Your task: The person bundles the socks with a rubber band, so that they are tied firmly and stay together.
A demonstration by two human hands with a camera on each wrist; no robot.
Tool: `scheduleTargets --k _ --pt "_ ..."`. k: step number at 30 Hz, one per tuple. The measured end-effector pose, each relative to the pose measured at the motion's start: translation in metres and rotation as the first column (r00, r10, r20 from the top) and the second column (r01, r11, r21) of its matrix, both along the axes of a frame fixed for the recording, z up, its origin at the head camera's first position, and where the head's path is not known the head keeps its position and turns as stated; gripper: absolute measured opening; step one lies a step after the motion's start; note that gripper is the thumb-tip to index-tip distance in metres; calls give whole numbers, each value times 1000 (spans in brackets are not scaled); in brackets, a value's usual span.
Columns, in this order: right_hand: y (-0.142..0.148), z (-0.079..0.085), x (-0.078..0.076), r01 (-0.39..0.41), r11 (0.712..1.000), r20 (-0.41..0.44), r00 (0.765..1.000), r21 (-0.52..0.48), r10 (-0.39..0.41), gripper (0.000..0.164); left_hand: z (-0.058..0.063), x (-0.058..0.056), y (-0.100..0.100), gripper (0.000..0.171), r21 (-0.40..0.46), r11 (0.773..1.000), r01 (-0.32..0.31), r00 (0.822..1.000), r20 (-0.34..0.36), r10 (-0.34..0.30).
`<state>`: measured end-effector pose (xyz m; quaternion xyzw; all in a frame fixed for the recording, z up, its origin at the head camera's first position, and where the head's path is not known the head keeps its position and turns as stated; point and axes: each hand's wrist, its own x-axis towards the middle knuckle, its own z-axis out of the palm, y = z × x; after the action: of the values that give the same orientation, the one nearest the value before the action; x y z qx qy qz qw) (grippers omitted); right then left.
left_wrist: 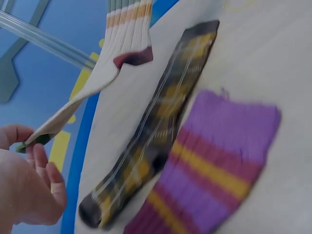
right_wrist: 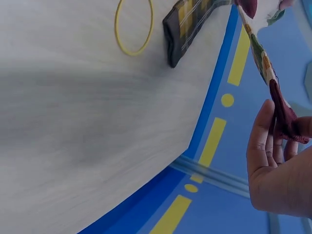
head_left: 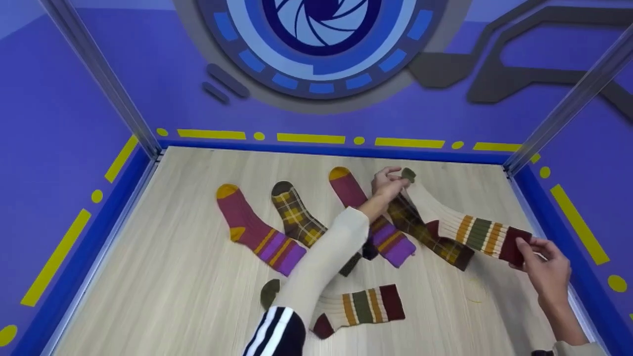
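A cream sock (head_left: pixel 452 222) with orange and green stripes, a maroon cuff and a green toe is stretched between both hands above the table. My left hand (head_left: pixel 388 183) pinches it at the green toe, seen also in the left wrist view. My right hand (head_left: pixel 546 267) grips the maroon cuff between thumb and fingers. Under the held sock lies a brown and yellow plaid sock (head_left: pixel 420 227), partly covered by it. Beside that is a maroon and purple sock (head_left: pixel 346 185) with a mustard toe. A matching cream striped sock (head_left: pixel 363 306) lies nearer, partly hidden by my left sleeve.
Farther left lie another maroon and purple sock (head_left: pixel 252 232) and a plaid sock (head_left: pixel 296 212), the latter partly behind my left forearm. A thin yellow ring (right_wrist: pixel 134 29) is on the wooden table (head_left: pixel 148 247). Blue panels (head_left: pixel 113 89) wall in the table's back and sides.
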<state>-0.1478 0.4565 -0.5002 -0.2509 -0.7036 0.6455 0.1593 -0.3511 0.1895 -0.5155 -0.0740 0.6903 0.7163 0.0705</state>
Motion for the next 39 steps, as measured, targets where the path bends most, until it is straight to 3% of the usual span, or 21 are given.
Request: scheduleTargets --k 3,6,10,13,16,17,23,26,31,34,39 --pt "-9 -1 -2 -81 997 -19 997 -14 80 17 5 -3 -22 43 -22 997 69 997 19 -69" --pt "-20 -3 -4 -168 986 -45 985 -22 167 19 9 -7 -48 48 10 980 199 979 42 -199" --pt "-36 -6 -6 -279 960 -59 959 -1 278 21 16 -8 -89 54 17 928 371 924 90 -371" --pt "-47 -8 -5 -352 936 -55 934 6 352 21 22 -3 -120 58 -39 882 469 877 137 -460" --pt "-58 -10 -4 -411 912 -42 911 6 411 20 26 7 -149 57 -85 843 531 842 163 -514" --pt "-62 -11 -4 -424 906 -41 905 4 424 20 26 11 -158 57 -94 835 542 836 165 -524" --pt "-83 -17 -8 -482 876 -18 876 5 482 22 25 40 -204 40 -65 841 538 834 186 -519" --pt "-93 -21 -6 -507 862 21 862 25 506 25 20 57 -225 35 -59 834 549 824 209 -527" --pt "-106 -26 7 -534 843 99 844 64 527 31 13 89 -254 60 -29 810 586 793 229 -565" --pt "-111 -29 15 -588 806 130 806 67 577 37 11 106 -268 67 -25 798 602 782 221 -583" --pt "-116 -34 26 -686 727 131 724 36 677 45 5 129 -285 66 -67 795 603 785 229 -576"
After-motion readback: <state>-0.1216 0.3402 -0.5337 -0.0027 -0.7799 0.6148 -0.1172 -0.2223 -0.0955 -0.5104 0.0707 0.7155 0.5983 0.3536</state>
